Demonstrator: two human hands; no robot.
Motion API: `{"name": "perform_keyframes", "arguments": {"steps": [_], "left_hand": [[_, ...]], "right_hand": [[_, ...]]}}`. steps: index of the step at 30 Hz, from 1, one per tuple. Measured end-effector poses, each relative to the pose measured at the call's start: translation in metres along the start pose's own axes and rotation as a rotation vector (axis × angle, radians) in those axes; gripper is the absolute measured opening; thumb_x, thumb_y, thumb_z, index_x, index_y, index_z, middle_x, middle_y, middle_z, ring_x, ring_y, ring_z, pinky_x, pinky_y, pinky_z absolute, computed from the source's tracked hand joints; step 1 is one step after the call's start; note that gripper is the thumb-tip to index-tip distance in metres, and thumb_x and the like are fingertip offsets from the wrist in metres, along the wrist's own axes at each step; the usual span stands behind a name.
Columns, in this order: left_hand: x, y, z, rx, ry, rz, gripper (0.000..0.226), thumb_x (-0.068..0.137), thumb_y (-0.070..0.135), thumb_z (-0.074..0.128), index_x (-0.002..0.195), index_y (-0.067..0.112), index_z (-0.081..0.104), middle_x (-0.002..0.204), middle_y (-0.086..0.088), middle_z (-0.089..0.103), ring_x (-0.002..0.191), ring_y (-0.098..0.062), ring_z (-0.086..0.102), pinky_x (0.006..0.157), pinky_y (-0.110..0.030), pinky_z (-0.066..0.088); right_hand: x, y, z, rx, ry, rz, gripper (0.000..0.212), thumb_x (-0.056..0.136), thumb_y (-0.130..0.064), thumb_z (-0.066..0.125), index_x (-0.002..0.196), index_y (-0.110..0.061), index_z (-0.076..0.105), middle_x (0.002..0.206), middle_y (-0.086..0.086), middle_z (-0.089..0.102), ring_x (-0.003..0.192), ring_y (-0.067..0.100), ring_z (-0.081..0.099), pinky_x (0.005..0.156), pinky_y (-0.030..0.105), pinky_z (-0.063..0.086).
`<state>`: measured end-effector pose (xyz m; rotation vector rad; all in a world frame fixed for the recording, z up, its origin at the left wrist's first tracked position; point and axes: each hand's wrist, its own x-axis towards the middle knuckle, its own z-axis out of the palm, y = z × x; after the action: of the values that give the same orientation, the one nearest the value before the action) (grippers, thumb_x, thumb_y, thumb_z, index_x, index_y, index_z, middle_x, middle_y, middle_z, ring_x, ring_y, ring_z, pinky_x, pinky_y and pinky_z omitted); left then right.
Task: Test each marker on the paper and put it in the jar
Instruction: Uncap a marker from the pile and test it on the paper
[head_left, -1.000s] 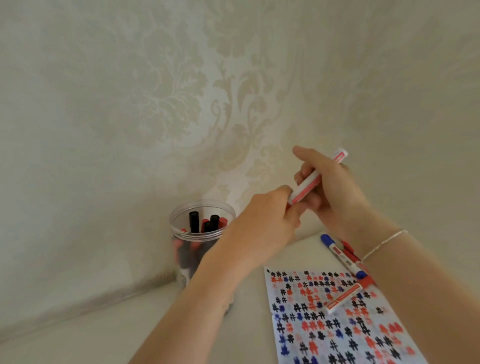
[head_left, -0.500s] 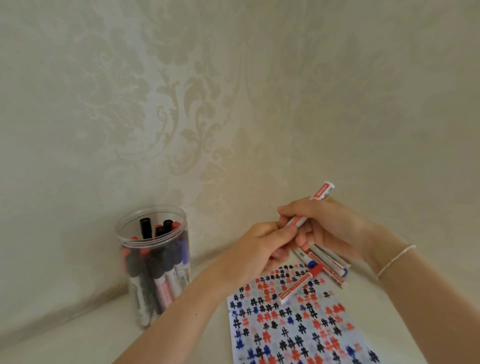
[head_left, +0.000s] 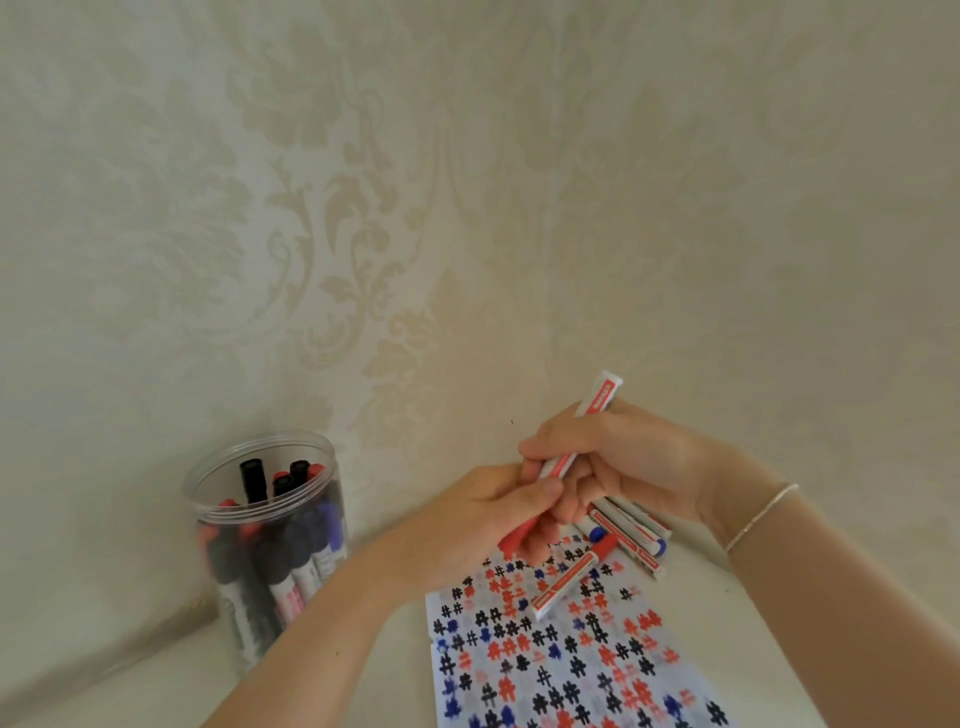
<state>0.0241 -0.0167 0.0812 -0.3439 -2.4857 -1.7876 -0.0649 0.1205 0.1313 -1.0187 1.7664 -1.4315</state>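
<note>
My right hand (head_left: 618, 457) grips the white barrel of a red marker (head_left: 597, 408), tilted with its rear end up and to the right. My left hand (head_left: 493, 514) is closed on that marker's red cap (head_left: 517, 538) at the lower end. Below both hands lies the paper (head_left: 561, 660), covered in black, red and blue hash marks. A red marker (head_left: 571, 577) lies on the paper's upper part. The clear plastic jar (head_left: 270, 540) stands at the left against the wall, holding several black, red and blue markers.
Several more markers (head_left: 631, 530), red and blue, lie in a loose pile on the white table behind the paper, partly under my right hand. The patterned wall (head_left: 415, 234) rises close behind the jar and table. A thin bracelet (head_left: 761, 514) is on my right wrist.
The view has shifted, so the jar sits further left. Both hands have come down with the red marker, from well above the table to just over the paper's top edge.
</note>
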Motion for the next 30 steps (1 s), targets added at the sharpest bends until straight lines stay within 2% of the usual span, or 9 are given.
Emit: {"name": "perform_keyframes", "arguments": {"steps": [2,5,12,15,18,22,24,27,30], "left_hand": [[0.0,-0.002,-0.002,0.044,0.039,0.014,0.024,0.095,0.03,0.042,0.086,0.019,0.062,0.069,0.012,0.059,0.062,-0.005,0.052,0.063,-0.018,0.045],[0.0,0.002,0.0,0.011,0.132,0.103,0.026,0.093,0.036,0.041,0.089,0.025,0.064,0.058,0.012,0.04,0.05,-0.007,0.03,0.048,-0.017,0.03],[0.0,0.013,0.008,-0.165,0.183,0.206,0.03,0.093,0.036,0.042,0.076,0.038,0.067,0.047,0.009,0.033,0.037,-0.006,0.018,0.036,-0.018,0.016],[0.003,0.007,0.01,0.081,0.176,0.164,0.022,0.09,0.046,0.039,0.088,0.04,0.06,0.047,0.011,0.038,0.037,-0.004,0.027,0.039,-0.015,0.025],[0.004,-0.004,0.008,0.393,0.257,0.033,0.043,0.08,0.064,0.033,0.109,0.035,0.045,0.064,0.021,0.057,0.052,0.006,0.054,0.051,-0.008,0.037],[0.007,-0.027,0.006,0.717,0.182,-0.136,0.053,0.08,0.072,0.02,0.108,0.03,0.038,0.06,0.009,0.043,0.042,-0.001,0.037,0.045,-0.014,0.033],[0.013,-0.044,0.014,0.841,0.148,-0.162,0.043,0.089,0.065,0.023,0.104,0.03,0.041,0.065,0.008,0.052,0.048,0.001,0.042,0.047,-0.015,0.038],[0.018,-0.076,0.038,0.981,0.136,-0.131,0.028,0.097,0.052,0.032,0.099,0.028,0.046,0.073,0.008,0.059,0.051,-0.003,0.046,0.051,-0.019,0.044],[0.016,-0.097,0.064,1.101,0.157,-0.031,0.028,0.098,0.049,0.033,0.098,0.026,0.05,0.065,0.017,0.047,0.051,0.0,0.047,0.053,-0.018,0.048]], "right_hand": [[0.002,-0.002,0.005,-0.115,0.037,-0.03,0.02,0.087,-0.015,0.065,0.072,-0.001,0.066,0.062,0.016,0.063,0.052,0.021,0.057,0.051,0.024,0.049],[0.006,-0.008,0.006,-0.095,0.069,-0.076,0.025,0.08,-0.019,0.073,0.062,-0.007,0.061,0.054,0.008,0.054,0.045,0.015,0.047,0.047,0.021,0.037],[0.003,-0.024,0.002,0.038,0.023,-0.069,0.026,0.088,-0.02,0.062,0.068,-0.002,0.065,0.047,0.003,0.054,0.038,0.009,0.046,0.044,0.018,0.043],[-0.004,-0.017,-0.001,-0.011,0.068,-0.062,0.025,0.088,-0.02,0.064,0.068,-0.004,0.066,0.056,0.007,0.059,0.044,0.014,0.052,0.047,0.02,0.046],[-0.01,-0.007,-0.001,-0.005,0.317,-0.091,0.026,0.086,-0.021,0.067,0.066,-0.005,0.065,0.058,0.009,0.063,0.045,0.018,0.053,0.046,0.024,0.046],[-0.026,0.003,-0.002,0.02,0.701,-0.183,0.027,0.089,-0.02,0.064,0.065,-0.006,0.064,0.055,0.007,0.065,0.039,0.016,0.053,0.046,0.027,0.048],[-0.037,0.014,0.002,0.039,0.808,-0.213,0.021,0.09,-0.023,0.063,0.076,-0.007,0.064,0.063,0.006,0.069,0.048,0.017,0.061,0.056,0.034,0.057],[-0.054,0.041,0.012,0.001,0.87,-0.225,0.005,0.087,-0.023,0.065,0.086,-0.019,0.065,0.083,0.003,0.072,0.073,0.02,0.07,0.071,0.04,0.059],[-0.069,0.079,0.027,-0.13,0.819,-0.18,0.01,0.081,-0.019,0.071,0.082,-0.026,0.064,0.096,0.001,0.066,0.082,0.017,0.064,0.064,0.028,0.05]]}}
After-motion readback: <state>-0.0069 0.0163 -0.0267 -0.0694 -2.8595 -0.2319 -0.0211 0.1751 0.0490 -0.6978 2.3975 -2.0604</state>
